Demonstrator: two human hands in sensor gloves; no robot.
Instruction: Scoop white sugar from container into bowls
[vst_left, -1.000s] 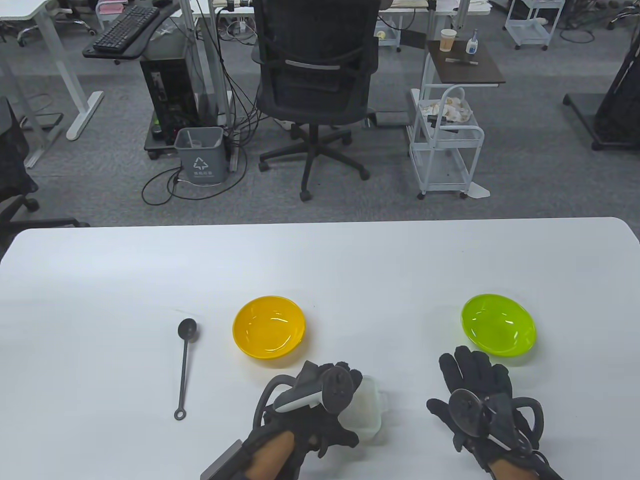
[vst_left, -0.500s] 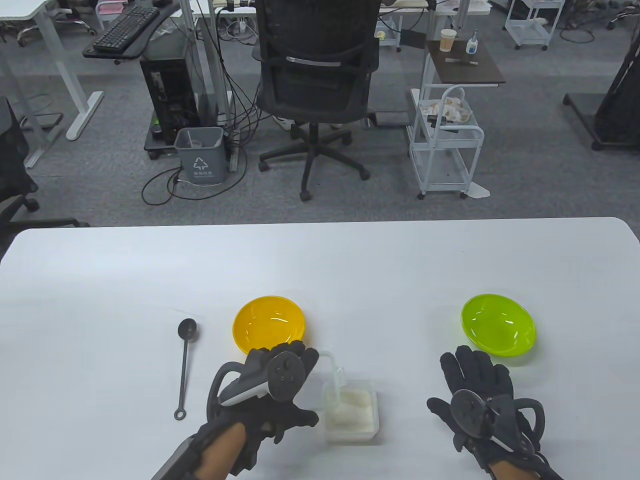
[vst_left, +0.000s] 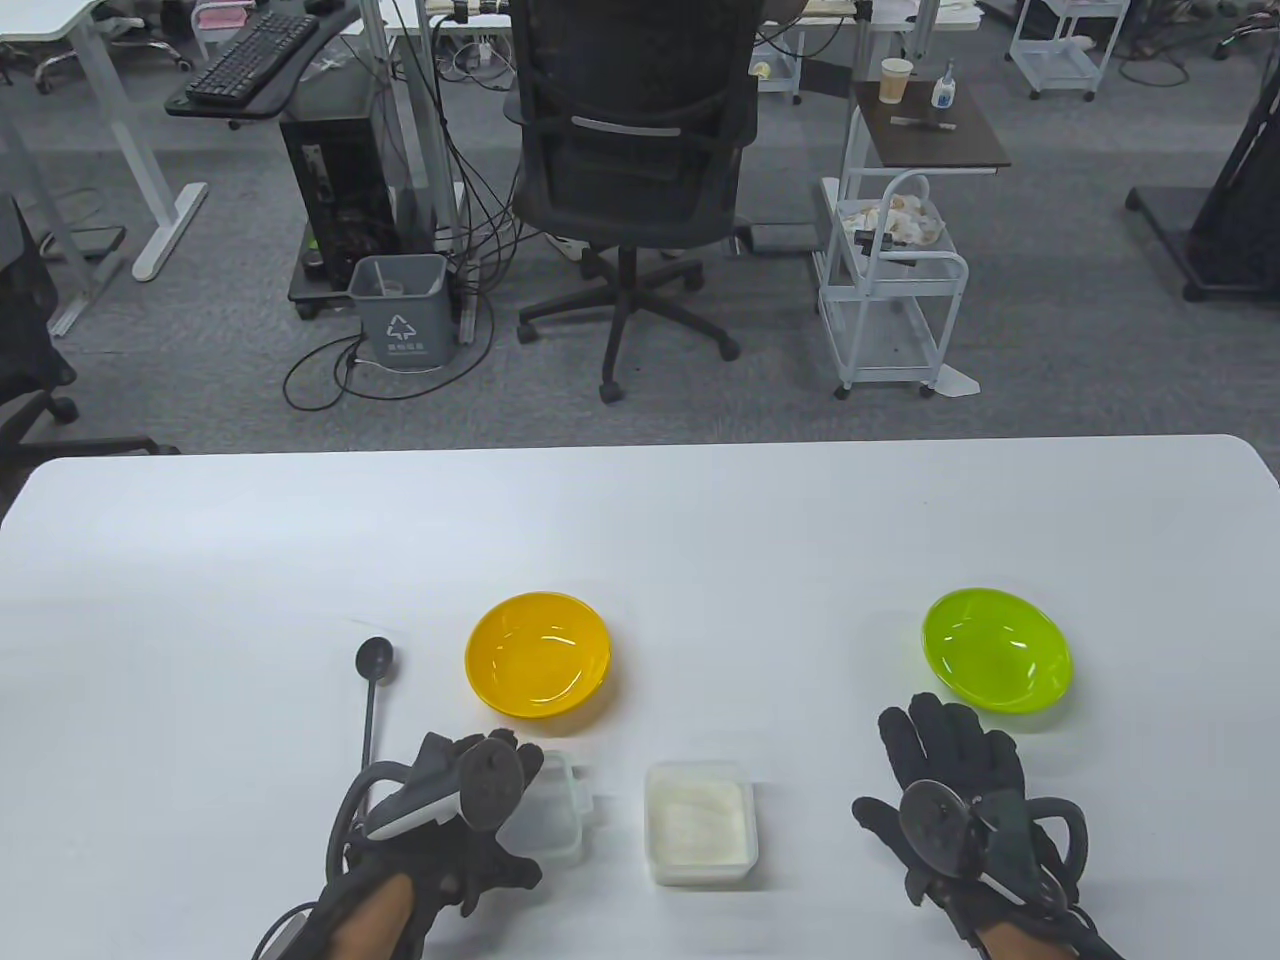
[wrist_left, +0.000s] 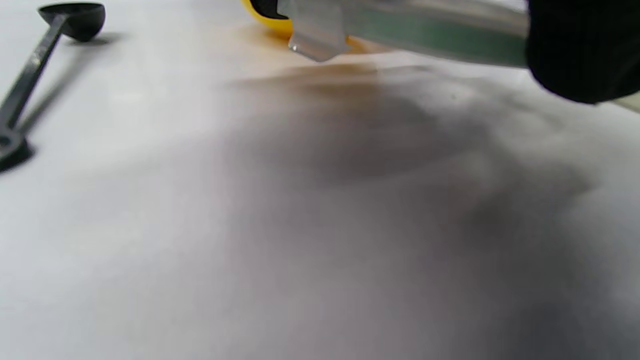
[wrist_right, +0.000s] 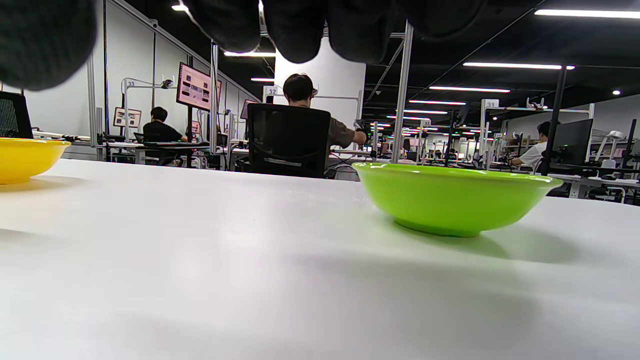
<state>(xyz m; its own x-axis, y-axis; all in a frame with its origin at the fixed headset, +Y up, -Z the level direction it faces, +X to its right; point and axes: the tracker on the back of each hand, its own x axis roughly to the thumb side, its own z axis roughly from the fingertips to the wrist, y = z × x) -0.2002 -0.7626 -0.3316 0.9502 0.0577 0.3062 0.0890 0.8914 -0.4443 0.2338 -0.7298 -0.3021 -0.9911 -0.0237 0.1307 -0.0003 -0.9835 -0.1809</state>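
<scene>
Lid (vst_left: 548, 815) moved left off container (vst_left: 699, 822).

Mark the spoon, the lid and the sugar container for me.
spoon (vst_left: 374, 660), table view, on its round bowl.
lid (vst_left: 552, 815), table view, on its clear top face.
sugar container (vst_left: 698, 823), table view, on the white sugar inside.

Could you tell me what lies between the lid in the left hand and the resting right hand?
The open sugar container stands between the lid and the right hand, seen in the table view.
</scene>
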